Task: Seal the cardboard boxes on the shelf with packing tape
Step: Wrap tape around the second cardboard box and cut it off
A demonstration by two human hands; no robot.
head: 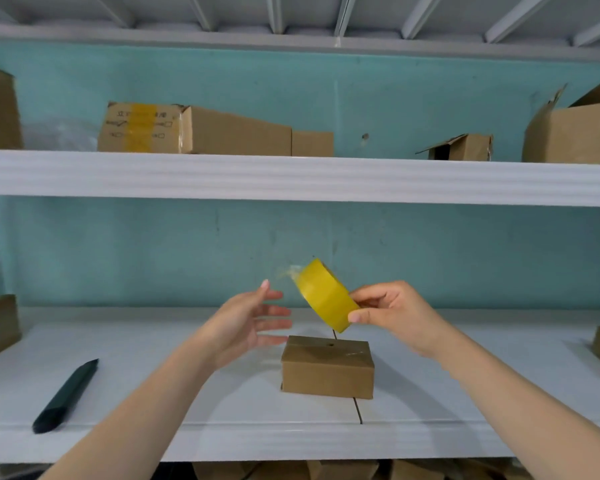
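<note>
Nearest on the shelf, well to the left of the small cardboard box, lies a dark pen-shaped tool (probably a cutter, though I cannot tell), untouched. The box sits flaps down, its long side running left to right, with no tape across the top that I can make out.

Just above the box, the right hand pinches the yellow tape roll by its lower right edge, thumb and fingers curled round it. The roll is tilted, up-left to down-right. The left hand hovers above and left of the box, fingers straight and spread, holding nothing, near the roll but apart from it. A pale loose tape end shows at the roll's upper left, so the left hand is nearer it; its fingers need to rise slightly to catch it.

Above and behind the box, on the higher shelf, a box with a yellow strip looks sealed already.
</note>
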